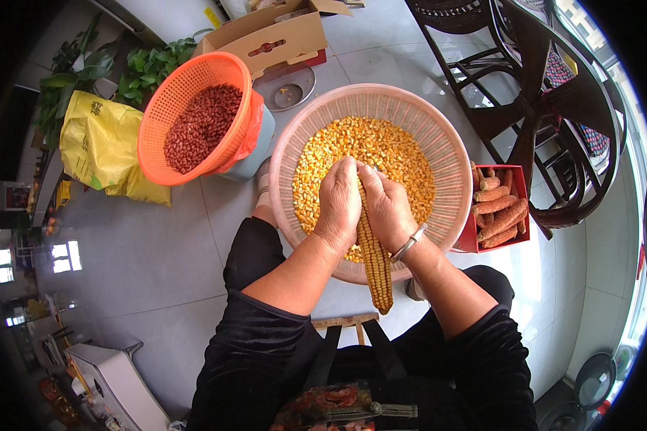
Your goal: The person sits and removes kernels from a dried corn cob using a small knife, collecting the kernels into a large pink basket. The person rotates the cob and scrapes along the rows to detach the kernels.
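Over a round pink plastic basket, I grip one ear of dried corn with both hands. My left hand closes round its upper part from the left. Against its right side presses my right hand, with a metal bangle on the wrist; the fingertips of both hands are partly hidden. The lower part of the ear sticks out toward me, with its rows of kernels in place. Loose yellow corn kernels cover the basket's bottom. Bare reddish corn cobs lie in a red box just right of the basket.
An orange colander of red beans rests tilted on a grey-blue bucket at the left. Beyond are a yellow bag, potted plants, a cardboard box and a round metal lid. Dark chairs stand at the right.
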The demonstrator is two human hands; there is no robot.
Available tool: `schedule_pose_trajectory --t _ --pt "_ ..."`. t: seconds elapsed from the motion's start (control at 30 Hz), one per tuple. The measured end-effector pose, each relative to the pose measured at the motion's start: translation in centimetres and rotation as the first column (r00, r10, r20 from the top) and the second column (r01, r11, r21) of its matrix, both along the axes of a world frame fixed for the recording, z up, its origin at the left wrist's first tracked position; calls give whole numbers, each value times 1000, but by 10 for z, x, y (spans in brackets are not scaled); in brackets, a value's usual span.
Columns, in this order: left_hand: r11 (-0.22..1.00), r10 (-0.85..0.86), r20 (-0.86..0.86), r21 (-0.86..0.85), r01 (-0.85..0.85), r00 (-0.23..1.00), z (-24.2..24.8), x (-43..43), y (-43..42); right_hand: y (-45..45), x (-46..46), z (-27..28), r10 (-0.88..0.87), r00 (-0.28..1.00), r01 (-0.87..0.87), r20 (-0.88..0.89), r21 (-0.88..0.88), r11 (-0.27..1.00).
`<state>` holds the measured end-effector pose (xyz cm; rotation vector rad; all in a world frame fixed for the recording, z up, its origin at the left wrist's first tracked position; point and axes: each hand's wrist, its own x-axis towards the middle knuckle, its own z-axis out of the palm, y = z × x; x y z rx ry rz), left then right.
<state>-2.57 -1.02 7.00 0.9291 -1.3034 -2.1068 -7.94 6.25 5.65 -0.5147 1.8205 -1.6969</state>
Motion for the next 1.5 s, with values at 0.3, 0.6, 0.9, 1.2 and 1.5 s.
schedule_pose_trajectory --t 0.3,0.6,0.9,1.2,1.5 --pt "992 52 50 111 -57 997 3 -3 -3 5 -6 9 -23 932 46 362 -56 997" --pt "986 86 90 136 -97 992 12 -5 -19 11 -3 37 81 835 -86 545 -16 996" --pt "947 166 -34 285 -150 985 14 -6 -41 22 4 35 274 954 -244 -123 215 946" --pt "957 161 -69 255 -139 984 22 -7 -38 18 2 19 153 988 -153 19 244 958" --pt "949 162 -79 287 -133 984 31 -3 -42 23 3 38 144 848 -220 510 92 971"
